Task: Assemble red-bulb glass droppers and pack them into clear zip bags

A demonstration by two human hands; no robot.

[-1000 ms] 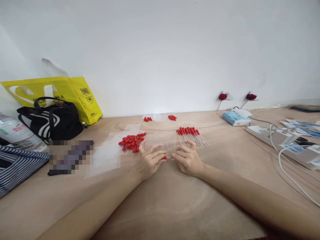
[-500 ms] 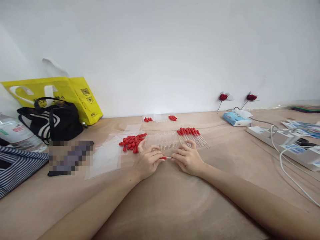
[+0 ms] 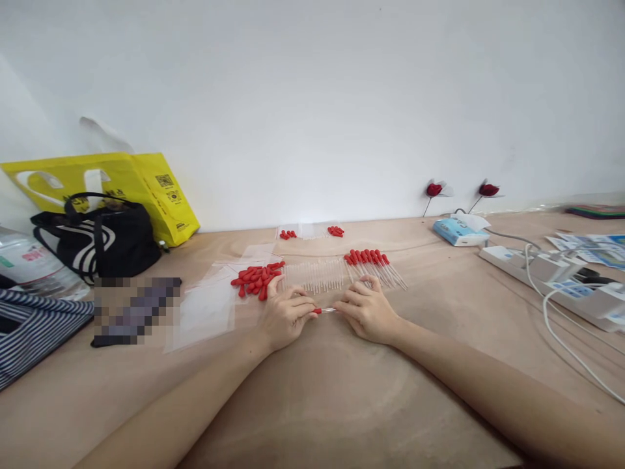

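The left hand is pinching a red bulb and the right hand a clear tube meeting it, nearer than the row of bare tubes, while apparently finished capped tubes are lying right of that row and unfitted loose bulbs left.

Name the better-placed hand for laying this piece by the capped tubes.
Probably the right hand: it pinches the tube and lies nearer the capped tubes; the left hand is by loose bulbs.

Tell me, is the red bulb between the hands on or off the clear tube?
On, it appears: the red bulb meets the clear tube without a visible gap. How far on, I cannot tell.
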